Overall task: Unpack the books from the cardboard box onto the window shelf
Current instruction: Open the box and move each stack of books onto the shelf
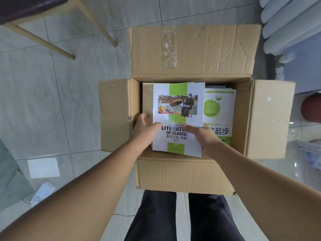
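Note:
An open cardboard box (191,174) stands on the floor in front of my legs, flaps spread out. Both hands hold a white book with a green stripe and "Literature of Classic" on its cover (178,105) over the box's left half. My left hand (145,129) grips its left edge, thumb on the cover. My right hand (199,134) grips its lower right edge, thumb on the title. A green-and-white book (220,108) lies on a stack in the box's right half. A tan book (147,101) lies underneath on the left. The window shelf is out of view.
A wooden chair's legs (57,47) stand at the upper left. A white radiator (291,26) runs along the upper right, with a dark red ball (311,108) below it. Papers (43,167) lie on the tiled floor at the left. A plastic-wrapped item (309,153) sits at the right.

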A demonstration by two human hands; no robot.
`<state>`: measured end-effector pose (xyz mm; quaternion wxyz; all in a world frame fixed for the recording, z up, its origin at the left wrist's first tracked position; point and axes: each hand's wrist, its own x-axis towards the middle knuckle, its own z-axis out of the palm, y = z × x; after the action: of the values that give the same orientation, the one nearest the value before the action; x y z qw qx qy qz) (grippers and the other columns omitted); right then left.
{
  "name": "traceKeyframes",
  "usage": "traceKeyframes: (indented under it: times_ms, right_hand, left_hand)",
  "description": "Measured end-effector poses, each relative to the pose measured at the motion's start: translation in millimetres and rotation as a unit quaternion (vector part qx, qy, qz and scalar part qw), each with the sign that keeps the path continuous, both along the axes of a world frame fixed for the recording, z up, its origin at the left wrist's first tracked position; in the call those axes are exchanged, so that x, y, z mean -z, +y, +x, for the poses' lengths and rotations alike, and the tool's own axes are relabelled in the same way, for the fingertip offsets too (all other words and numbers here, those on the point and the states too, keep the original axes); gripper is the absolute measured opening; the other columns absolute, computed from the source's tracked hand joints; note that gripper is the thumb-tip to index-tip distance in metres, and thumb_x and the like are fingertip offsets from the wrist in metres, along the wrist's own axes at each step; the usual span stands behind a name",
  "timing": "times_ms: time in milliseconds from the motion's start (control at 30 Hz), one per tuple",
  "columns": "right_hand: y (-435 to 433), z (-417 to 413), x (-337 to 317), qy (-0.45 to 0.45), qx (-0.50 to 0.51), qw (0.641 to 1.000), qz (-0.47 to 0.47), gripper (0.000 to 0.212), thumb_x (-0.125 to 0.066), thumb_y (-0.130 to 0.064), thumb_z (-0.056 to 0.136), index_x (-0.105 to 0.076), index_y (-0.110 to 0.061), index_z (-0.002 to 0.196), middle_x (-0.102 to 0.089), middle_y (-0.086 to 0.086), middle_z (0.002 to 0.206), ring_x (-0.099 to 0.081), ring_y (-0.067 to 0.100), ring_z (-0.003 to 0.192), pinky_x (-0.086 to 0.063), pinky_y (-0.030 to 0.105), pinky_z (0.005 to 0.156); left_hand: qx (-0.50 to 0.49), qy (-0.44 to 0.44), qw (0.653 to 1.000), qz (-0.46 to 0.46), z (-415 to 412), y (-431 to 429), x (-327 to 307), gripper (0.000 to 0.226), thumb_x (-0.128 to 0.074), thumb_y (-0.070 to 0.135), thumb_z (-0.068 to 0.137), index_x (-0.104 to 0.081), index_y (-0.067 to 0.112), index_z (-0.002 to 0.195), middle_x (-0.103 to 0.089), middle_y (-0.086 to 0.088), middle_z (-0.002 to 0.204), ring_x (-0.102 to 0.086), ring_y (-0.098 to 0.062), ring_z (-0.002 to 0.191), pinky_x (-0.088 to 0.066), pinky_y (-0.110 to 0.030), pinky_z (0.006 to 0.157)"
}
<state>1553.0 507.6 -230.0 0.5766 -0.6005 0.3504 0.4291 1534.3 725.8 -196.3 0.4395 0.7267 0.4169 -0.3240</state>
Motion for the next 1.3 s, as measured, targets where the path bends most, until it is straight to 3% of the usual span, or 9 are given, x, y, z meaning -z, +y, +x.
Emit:
traceKeyframes:
  times_ms: [100,200,367,533,700,833,933,1133,1300]
  right_hand:
    - [-12.9,3.2,1.4,-0.005,-0.004,1.0,-0.001,0.018,-0.085,-0.021,0.088,-0.078,-0.022,0.105,-0.084,-0.007,0.089,-0.077,0.022,0.091,-0.06,0.03,0.069]
    - [-20.4,2.0,3.6,-0.008,-0.003,1.0,-0.007,0.017,-0.084,-0.02,0.088,-0.077,-0.022,0.104,-0.084,-0.006,0.088,-0.077,0.023,0.091,-0.059,0.031,0.071]
    - [-13.8,-0.6,-0.4,-0.037,-0.035,0.998,-0.037,0.022,-0.084,-0.028,0.088,-0.073,-0.026,0.107,-0.082,0.0,0.107,-0.076,0.024,0.1,-0.058,0.032,0.076]
    - [0.7,-9.4,-3.0,-0.096,-0.152,0.958,-0.224,0.055,-0.085,-0.049,0.08,-0.056,-0.025,0.12,-0.042,0.001,0.12,-0.05,0.027,0.122,-0.048,0.043,0.107]
    - [-2.2,-6.9,-4.0,-0.054,-0.116,0.975,-0.183,0.072,-0.086,-0.043,0.081,-0.049,-0.017,0.137,-0.042,0.003,0.127,-0.056,0.028,0.119,-0.052,0.041,0.095]
    - [-13.3,-0.8,0.7,-0.028,-0.124,0.978,-0.164,0.086,-0.089,-0.046,0.079,-0.046,-0.011,0.145,-0.053,0.01,0.14,-0.062,0.03,0.122,-0.056,0.046,0.101]
    - [-22.3,-0.1,0.2,-0.02,-0.087,0.989,-0.118,0.084,-0.092,-0.043,0.078,-0.042,-0.015,0.139,-0.062,0.006,0.129,-0.068,0.02,0.106,-0.057,0.035,0.081]
    - [-37.7,13.7,-16.5,-0.016,-0.056,0.998,0.0,0.095,-0.089,-0.058,0.073,-0.046,-0.013,0.145,-0.07,0.005,0.131,-0.074,0.014,0.11,-0.059,0.032,0.096]
    - [-51.2,24.3,-58.9,-0.021,-0.011,0.992,0.121,0.05,-0.086,-0.034,0.075,-0.075,-0.012,0.119,-0.083,0.016,0.109,-0.082,0.03,0.091,-0.067,0.047,0.081]
  left_hand:
    - [-0.024,-0.021,0.999,0.004,6.9,-7.6,7.6,0.071,-0.074,0.043,0.088,-0.046,0.023,0.149,-0.055,0.006,0.149,-0.061,-0.005,0.108,-0.043,-0.022,0.082]
    - [-0.012,-0.025,0.999,0.041,3.5,-18.4,13.4,0.085,-0.077,0.041,0.086,-0.037,0.017,0.157,-0.043,0.0,0.158,-0.049,-0.022,0.14,-0.03,-0.023,0.097]
    - [0.049,-0.047,0.99,0.127,-1.7,-25.9,17.0,0.081,-0.075,0.037,0.085,-0.04,0.012,0.154,-0.042,-0.005,0.16,-0.044,-0.024,0.144,-0.038,-0.029,0.107]
    - [0.01,-0.073,0.994,0.084,3.1,-53.1,15.0,0.086,-0.08,0.047,0.08,-0.043,0.016,0.151,-0.049,-0.005,0.151,-0.052,-0.024,0.135,-0.044,-0.037,0.11]
    - [-0.17,-0.014,0.985,0.021,29.9,-44.2,16.9,0.073,-0.084,0.065,0.061,-0.074,0.016,0.114,-0.077,-0.001,0.105,-0.073,-0.024,0.096,-0.059,-0.035,0.083]
    - [-0.093,0.002,0.994,-0.063,40.6,-28.3,16.5,0.057,-0.086,0.059,0.069,-0.075,0.02,0.108,-0.077,0.006,0.1,-0.072,-0.015,0.092,-0.054,-0.027,0.071]
    - [-0.133,-0.02,0.984,-0.115,36.3,-30.7,16.1,0.042,-0.09,0.037,0.077,-0.066,0.02,0.107,-0.077,-0.003,0.105,-0.075,-0.025,0.097,-0.062,-0.044,0.084]
    - [-0.137,-0.047,0.958,-0.249,29.2,-31.6,-8.5,0.036,-0.084,0.028,0.078,-0.076,0.016,0.111,-0.081,-0.014,0.107,-0.077,-0.033,0.097,-0.059,-0.052,0.093]
    - [-0.15,-0.063,0.944,-0.287,26.5,-36.6,-51.5,0.009,-0.074,0.023,0.091,-0.08,0.02,0.098,-0.082,-0.01,0.092,-0.079,-0.027,0.077,-0.064,-0.039,0.064]
